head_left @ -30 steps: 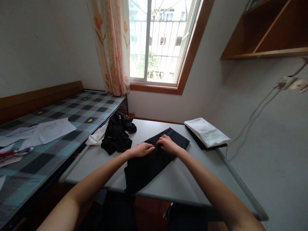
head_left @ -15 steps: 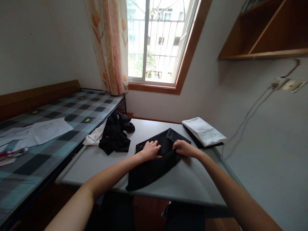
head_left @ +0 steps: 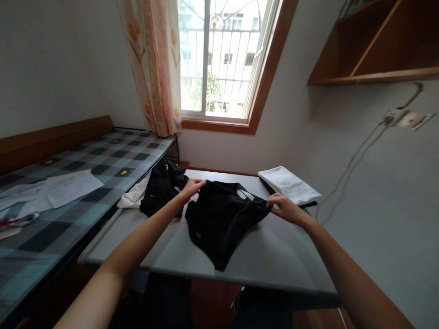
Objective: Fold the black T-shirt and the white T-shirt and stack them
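Observation:
A black garment (head_left: 219, 219) lies partly lifted on the grey table (head_left: 274, 251), its top edge stretched between my hands. At the garment's upper left corner, my left hand (head_left: 192, 187) is closed in a pinch on the cloth. My right hand (head_left: 283, 205) is closed on the upper right corner. The lower part of the garment droops to a point near the table's front edge.
A crumpled black piece (head_left: 161, 192) over white cloth (head_left: 132, 197) lies at the table's left. A folded white cloth (head_left: 290, 185) on a dark one sits at the back right. A checked bed (head_left: 68, 201) with papers (head_left: 68, 185) adjoins on the left. A wall socket with cables (head_left: 401, 119) hangs right.
The garment was a long folded strip under both hands; now it is opened out. My hands have moved apart, each gripping a top corner and raising it off the table.

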`<act>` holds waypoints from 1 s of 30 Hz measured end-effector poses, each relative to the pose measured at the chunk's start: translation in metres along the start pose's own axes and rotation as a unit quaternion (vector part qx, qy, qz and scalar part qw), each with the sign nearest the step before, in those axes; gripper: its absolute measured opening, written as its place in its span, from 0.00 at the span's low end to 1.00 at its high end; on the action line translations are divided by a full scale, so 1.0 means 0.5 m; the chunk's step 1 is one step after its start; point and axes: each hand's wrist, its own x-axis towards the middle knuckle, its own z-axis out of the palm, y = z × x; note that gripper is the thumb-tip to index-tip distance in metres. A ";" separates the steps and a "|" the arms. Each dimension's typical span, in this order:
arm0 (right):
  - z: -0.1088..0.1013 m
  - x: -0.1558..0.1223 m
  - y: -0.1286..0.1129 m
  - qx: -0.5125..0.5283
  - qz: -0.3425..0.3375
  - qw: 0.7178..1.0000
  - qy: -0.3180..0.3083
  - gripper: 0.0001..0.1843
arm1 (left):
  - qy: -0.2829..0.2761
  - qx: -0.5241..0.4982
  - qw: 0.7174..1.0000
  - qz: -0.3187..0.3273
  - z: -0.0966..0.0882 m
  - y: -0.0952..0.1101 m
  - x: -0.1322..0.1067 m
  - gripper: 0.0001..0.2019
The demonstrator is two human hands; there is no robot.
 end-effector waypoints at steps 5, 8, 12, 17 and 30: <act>-0.004 -0.022 0.055 -0.164 0.110 0.980 0.020 0.11 | 0.135 -0.141 0.980 -0.038 -0.130 0.012 0.012 0.14; 0.013 -0.018 0.050 -0.229 0.156 0.961 0.008 0.13 | 0.151 -0.034 0.986 -0.065 -0.163 -0.010 0.002 0.09; 0.047 0.026 -0.012 -0.254 0.144 0.956 0.029 0.14 | 0.177 0.217 0.958 0.060 -0.137 -0.034 -0.018 0.16; 0.100 0.101 -0.116 -0.118 0.067 0.991 0.017 0.13 | -0.050 0.359 0.904 0.228 -0.057 -0.013 -0.037 0.13; 0.163 0.176 -0.202 -0.110 0.128 0.985 0.034 0.16 | -0.104 0.521 0.832 0.160 -0.001 -0.046 -0.049 0.30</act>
